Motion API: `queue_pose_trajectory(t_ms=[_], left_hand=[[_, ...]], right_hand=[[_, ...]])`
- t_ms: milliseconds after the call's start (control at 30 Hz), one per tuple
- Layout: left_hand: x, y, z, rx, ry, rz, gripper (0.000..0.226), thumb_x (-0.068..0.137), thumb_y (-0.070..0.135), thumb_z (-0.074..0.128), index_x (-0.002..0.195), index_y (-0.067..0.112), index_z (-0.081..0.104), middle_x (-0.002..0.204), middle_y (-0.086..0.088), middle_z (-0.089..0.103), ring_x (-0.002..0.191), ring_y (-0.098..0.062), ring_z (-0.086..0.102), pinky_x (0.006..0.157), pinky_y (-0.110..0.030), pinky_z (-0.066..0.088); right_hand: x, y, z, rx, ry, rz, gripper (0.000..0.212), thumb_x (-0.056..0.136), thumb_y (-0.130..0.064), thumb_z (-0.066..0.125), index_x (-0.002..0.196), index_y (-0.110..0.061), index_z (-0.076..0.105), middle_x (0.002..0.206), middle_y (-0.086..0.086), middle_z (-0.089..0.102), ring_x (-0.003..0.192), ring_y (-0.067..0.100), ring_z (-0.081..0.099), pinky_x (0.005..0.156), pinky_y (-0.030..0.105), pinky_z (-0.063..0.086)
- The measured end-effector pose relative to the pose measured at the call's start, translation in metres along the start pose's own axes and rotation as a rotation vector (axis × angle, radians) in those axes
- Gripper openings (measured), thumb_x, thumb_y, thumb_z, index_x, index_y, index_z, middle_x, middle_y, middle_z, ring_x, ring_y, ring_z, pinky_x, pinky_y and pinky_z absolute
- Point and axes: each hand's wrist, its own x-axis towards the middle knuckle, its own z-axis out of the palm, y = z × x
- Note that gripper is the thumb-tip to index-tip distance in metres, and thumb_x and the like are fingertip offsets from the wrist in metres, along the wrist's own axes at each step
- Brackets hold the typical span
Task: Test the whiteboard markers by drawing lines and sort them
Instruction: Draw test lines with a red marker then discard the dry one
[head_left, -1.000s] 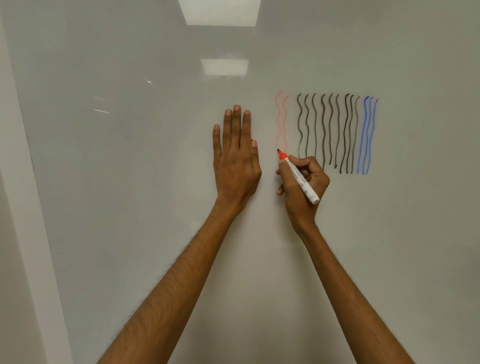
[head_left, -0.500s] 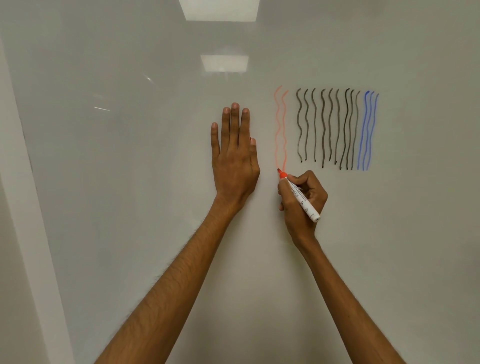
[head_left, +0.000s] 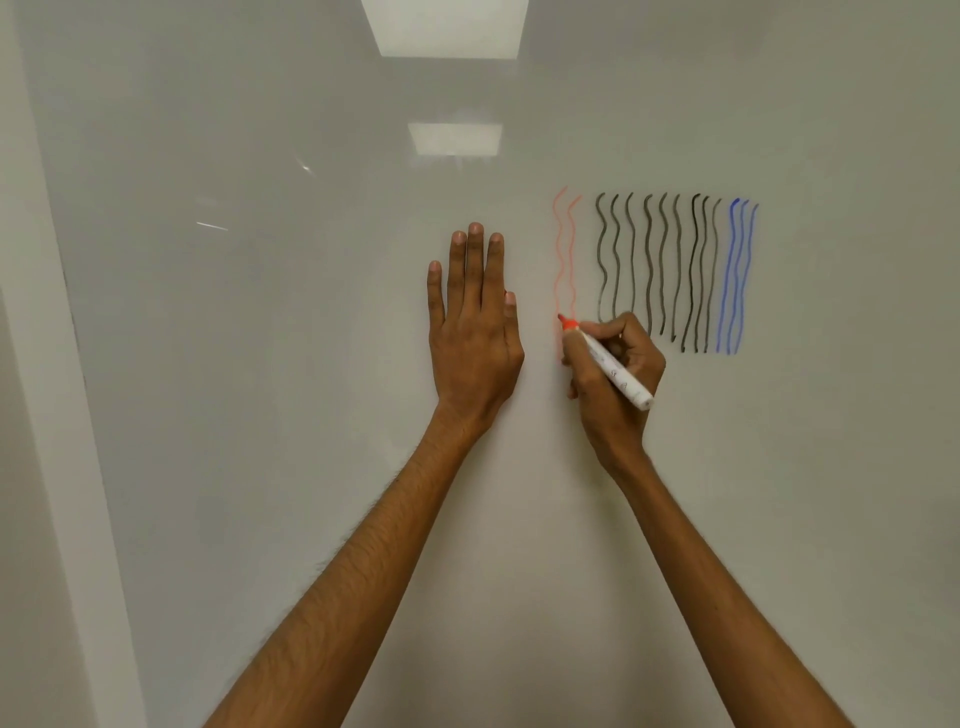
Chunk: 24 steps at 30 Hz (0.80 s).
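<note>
Two faint red wavy lines (head_left: 567, 249) stand on the whiteboard (head_left: 311, 364), left of a row of black lines (head_left: 649, 260) and three blue lines (head_left: 735, 270). The right hand (head_left: 618, 395) has its fingers curled round a red marker (head_left: 615, 371), its tip against the board low on the left red line. The left hand (head_left: 475, 338) lies flat on the board just beside it, fingers straight and holding nothing.

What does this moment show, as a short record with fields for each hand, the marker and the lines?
Left hand: flat on the whiteboard, fingers straight
Right hand: grips the marker
Red lines: two, wavy, faint
Black lines: nine, wavy, right of the red
Blue lines: three, wavy, farthest right
Marker: white barrel, red tip at the red lines' lower part
</note>
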Motion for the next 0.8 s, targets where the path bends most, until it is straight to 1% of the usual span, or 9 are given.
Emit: queue_pose_trajectory(t_ms=[100, 200, 367, 500, 633, 733, 800], left_hand=[[0.0, -0.001, 0.001, 0.006, 0.005, 0.0, 0.055, 0.105, 0.019, 0.035, 0.156, 0.007, 0.021, 0.164, -0.012, 0.017, 0.153, -0.026, 0.011, 0.125, -0.046, 0.008], [-0.001, -0.002, 0.003, 0.012, 0.007, -0.003, 0.055, 0.104, 0.019, 0.038, 0.156, 0.007, 0.022, 0.164, -0.012, 0.017, 0.153, -0.025, 0.01, 0.125, -0.046, 0.009], [0.0, -0.001, 0.002, 0.016, 0.015, 0.002, 0.055, 0.104, 0.019, 0.037, 0.156, 0.007, 0.024, 0.163, -0.013, 0.02, 0.153, -0.026, 0.013, 0.125, -0.046, 0.009], [-0.001, -0.002, 0.003, 0.012, 0.022, 0.003, 0.054, 0.104, 0.019, 0.037, 0.155, 0.006, 0.024, 0.163, -0.013, 0.021, 0.152, -0.027, 0.014, 0.125, -0.045, 0.008], [-0.001, 0.0, 0.003, 0.002, 0.032, -0.001, 0.054, 0.104, 0.018, 0.035, 0.154, 0.003, 0.024, 0.163, -0.014, 0.022, 0.152, -0.027, 0.016, 0.125, -0.045, 0.009], [-0.001, -0.001, 0.003, 0.007, 0.03, -0.006, 0.055, 0.104, 0.018, 0.036, 0.154, 0.002, 0.023, 0.163, -0.013, 0.021, 0.152, -0.026, 0.015, 0.125, -0.046, 0.01], [-0.001, -0.001, 0.004, 0.004, 0.026, -0.009, 0.055, 0.104, 0.018, 0.037, 0.154, 0.002, 0.022, 0.163, -0.013, 0.021, 0.152, -0.026, 0.015, 0.125, -0.046, 0.011]], right_hand=[[0.036, -0.02, 0.015, 0.007, -0.045, -0.079, 0.011, 0.087, -0.01, 0.073, 0.083, -0.008, 0.063, 0.078, 0.007, 0.066, 0.062, 0.03, 0.062, 0.049, 0.038, 0.054], [0.068, -0.034, 0.03, 0.032, -0.062, -0.134, 0.013, 0.088, -0.012, 0.073, 0.091, -0.002, 0.065, 0.083, 0.008, 0.066, 0.066, 0.028, 0.063, 0.05, 0.036, 0.054], [0.09, -0.036, 0.047, 0.055, -0.065, -0.09, 0.014, 0.087, -0.01, 0.072, 0.097, -0.001, 0.066, 0.087, 0.007, 0.067, 0.065, 0.018, 0.064, 0.049, 0.029, 0.054], [0.089, -0.033, 0.049, 0.076, -0.068, -0.086, 0.014, 0.088, -0.009, 0.072, 0.097, 0.0, 0.066, 0.085, 0.005, 0.066, 0.063, 0.017, 0.063, 0.047, 0.027, 0.053], [0.085, -0.032, 0.049, 0.077, -0.081, -0.078, 0.014, 0.087, -0.008, 0.072, 0.096, 0.003, 0.066, 0.085, 0.008, 0.066, 0.062, 0.02, 0.063, 0.047, 0.027, 0.052], [0.078, -0.031, 0.045, 0.076, -0.1, -0.071, 0.01, 0.086, -0.006, 0.072, 0.093, 0.0, 0.067, 0.082, 0.005, 0.065, 0.061, 0.019, 0.062, 0.047, 0.028, 0.053], [0.073, -0.03, 0.042, 0.08, -0.079, -0.054, 0.009, 0.085, -0.004, 0.072, 0.091, 0.0, 0.067, 0.08, 0.002, 0.064, 0.059, 0.018, 0.061, 0.046, 0.028, 0.052]])
